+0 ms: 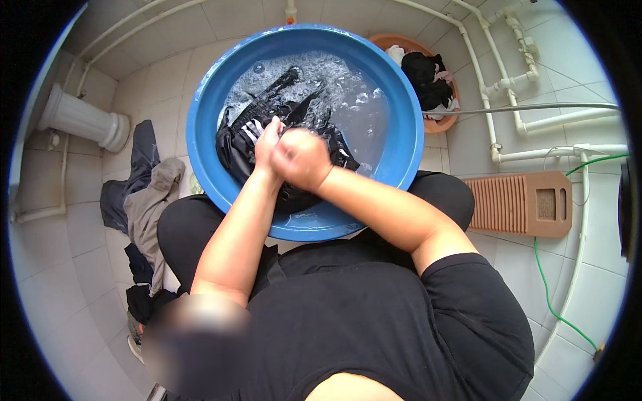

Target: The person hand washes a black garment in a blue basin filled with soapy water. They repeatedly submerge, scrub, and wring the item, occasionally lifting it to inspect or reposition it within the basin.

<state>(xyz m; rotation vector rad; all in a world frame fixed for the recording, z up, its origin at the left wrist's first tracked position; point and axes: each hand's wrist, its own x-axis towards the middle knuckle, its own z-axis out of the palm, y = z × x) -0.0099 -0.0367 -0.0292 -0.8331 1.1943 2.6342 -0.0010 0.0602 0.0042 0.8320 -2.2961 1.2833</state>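
Observation:
A blue basin holds sudsy grey water and a wet black garment with white stripes and a gathered, elastic-looking band. My left hand is closed on the garment near its stripes, thumb side up. Pressed against it, my right hand is curled into a fist over the cloth and slightly blurred by motion. Just what part of the fabric lies inside the fingers is hidden. Part of the garment sits under the water and foam, while its bulk bunches at the basin's left side, beneath my hands.
An orange basin with dark and white clothes stands at the back right. A brown washboard lies to the right, near white pipes and a green cord. Grey and dark clothes lie left, beside a white pedestal.

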